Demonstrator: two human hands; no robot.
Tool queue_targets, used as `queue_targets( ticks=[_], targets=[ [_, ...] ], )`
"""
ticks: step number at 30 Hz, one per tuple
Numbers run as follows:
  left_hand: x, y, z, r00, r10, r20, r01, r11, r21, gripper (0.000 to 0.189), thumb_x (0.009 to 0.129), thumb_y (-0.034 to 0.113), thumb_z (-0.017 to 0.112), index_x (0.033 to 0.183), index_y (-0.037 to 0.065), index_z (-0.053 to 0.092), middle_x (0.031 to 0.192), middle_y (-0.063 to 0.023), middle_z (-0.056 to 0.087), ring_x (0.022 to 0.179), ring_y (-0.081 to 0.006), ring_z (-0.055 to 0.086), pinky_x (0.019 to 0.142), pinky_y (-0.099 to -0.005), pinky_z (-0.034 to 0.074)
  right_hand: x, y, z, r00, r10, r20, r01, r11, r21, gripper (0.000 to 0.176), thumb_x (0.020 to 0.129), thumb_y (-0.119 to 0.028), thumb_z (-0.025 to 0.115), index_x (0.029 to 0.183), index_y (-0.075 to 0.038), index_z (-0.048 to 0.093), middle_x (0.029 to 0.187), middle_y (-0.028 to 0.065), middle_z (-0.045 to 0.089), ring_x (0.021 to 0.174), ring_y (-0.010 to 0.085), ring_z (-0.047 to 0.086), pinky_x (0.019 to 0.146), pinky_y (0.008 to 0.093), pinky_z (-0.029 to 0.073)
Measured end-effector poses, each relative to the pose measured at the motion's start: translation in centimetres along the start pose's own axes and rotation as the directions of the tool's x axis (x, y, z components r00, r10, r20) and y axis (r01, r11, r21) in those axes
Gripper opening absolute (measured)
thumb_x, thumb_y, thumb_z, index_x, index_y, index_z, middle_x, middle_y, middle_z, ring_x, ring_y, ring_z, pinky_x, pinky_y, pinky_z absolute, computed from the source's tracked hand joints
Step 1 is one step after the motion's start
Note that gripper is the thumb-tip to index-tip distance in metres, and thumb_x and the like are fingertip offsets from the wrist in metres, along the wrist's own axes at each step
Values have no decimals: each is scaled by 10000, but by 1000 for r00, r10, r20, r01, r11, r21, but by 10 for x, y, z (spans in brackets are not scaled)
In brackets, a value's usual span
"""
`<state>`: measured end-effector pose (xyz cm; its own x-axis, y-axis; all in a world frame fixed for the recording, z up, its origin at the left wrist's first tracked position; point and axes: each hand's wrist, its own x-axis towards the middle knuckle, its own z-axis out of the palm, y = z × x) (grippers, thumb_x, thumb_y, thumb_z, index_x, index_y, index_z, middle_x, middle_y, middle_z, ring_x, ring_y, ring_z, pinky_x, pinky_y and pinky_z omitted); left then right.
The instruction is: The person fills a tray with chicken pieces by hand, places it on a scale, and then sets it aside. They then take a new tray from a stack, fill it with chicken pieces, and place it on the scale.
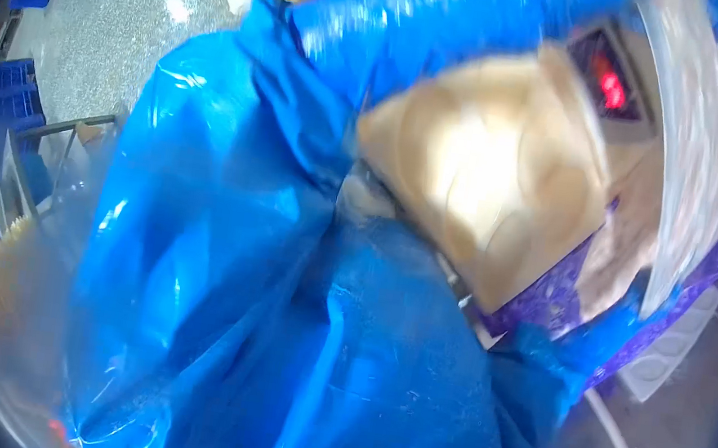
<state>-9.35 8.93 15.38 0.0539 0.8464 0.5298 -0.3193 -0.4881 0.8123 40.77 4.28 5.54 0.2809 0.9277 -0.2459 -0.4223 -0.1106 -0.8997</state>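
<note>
A blue plastic sleeve (460, 11) crosses the top of the view; the hand beyond it does not show, and I take it for my left arm. Lower right, another blue sleeve (588, 345) reaches a blurred pinkish patch, perhaps my right hand, with its fingers not distinguishable. Close to that patch is a tan sheet or tray (510, 180) with rounded outlines, strongly lit. Purple crinkled plastic (549, 294) shows under its lower edge. A long clear glossy plastic piece (698, 160) curves down beside it. My blue apron (276, 304) fills the middle.
A digital display (609, 80) glows red behind the tan sheet. A pale tray with round hollows (673, 356) lies at the right on a grey surface. Blue crates (13, 92) and a metal frame (53, 134) stand at the left by the speckled floor (142, 14).
</note>
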Motion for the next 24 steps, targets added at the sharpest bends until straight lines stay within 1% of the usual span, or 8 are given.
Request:
queue_targets(
  ticks=[8,10,11,13,14,16,19,24],
  targets=[
    [-43,142,-29,970,190,149,-138,944,-300,558,1049,225,524,1537,20,346,1412,-160,545,1255,-240,551,1087,-354,426,-37,-9,186,759,-209,617,-210,818,535,480,959,-205,586,1376,27,537,1115,157,673,851,201,643,688,287,497],
    [-68,160,-50,976,154,154,-106,953,-285,557,1051,222,522,1539,21,342,1410,-160,545,1254,-240,551,1085,-352,428,-37,-21,270,536,-284,795,-499,653,570,461,952,-185,593,1357,33,562,1075,155,697,801,194,661,644,278,514],
    [-81,167,-62,982,128,142,-86,960,-267,557,1052,220,521,1540,22,341,1408,-161,546,1254,-240,551,1084,-351,430,-28,-36,334,-96,-233,968,-670,734,110,473,959,-98,550,1392,73,468,1009,177,634,723,125,624,568,239,506],
    [-106,178,-80,996,61,64,-44,968,-246,555,1059,223,510,1545,27,329,1398,-168,553,1228,-237,564,1080,-357,435,-38,-30,423,481,-289,828,-689,460,560,386,952,-85,561,1312,48,517,1196,213,624,1012,243,671,794,329,576],
    [-122,184,-91,1000,11,3,-10,969,-247,553,1065,227,498,1549,31,318,1388,-174,560,1203,-234,577,1077,-365,440,-6,-18,469,22,-282,959,-862,481,161,356,992,-120,559,1309,38,534,1043,103,658,874,221,658,787,362,575],
    [-143,186,-111,993,-55,-108,34,981,-190,594,1048,282,520,1541,12,327,1382,-176,561,1179,-235,594,1067,-373,441,-79,-39,552,501,-358,788,-133,868,479,499,1003,-114,483,1451,89,396,1397,262,534,1175,331,618,1020,403,532],
    [-175,175,-148,940,-129,-315,96,988,-119,632,1032,333,540,1530,-3,343,1356,-176,572,1128,-222,615,1042,-375,452,-81,-38,623,417,-271,868,-95,937,337,497,1034,-182,457,1442,97,404,1390,270,535,1201,349,606,1033,425,531],
    [-196,160,-170,876,-175,-450,132,983,-125,609,1031,345,537,1506,-5,387,1304,-161,607,1066,-193,628,1010,-361,465,-90,-73,645,-325,214,921,-21,972,-233,482,1080,-268,428,1379,108,471,1220,239,652,978,199,709,775,283,620]
  ],
)
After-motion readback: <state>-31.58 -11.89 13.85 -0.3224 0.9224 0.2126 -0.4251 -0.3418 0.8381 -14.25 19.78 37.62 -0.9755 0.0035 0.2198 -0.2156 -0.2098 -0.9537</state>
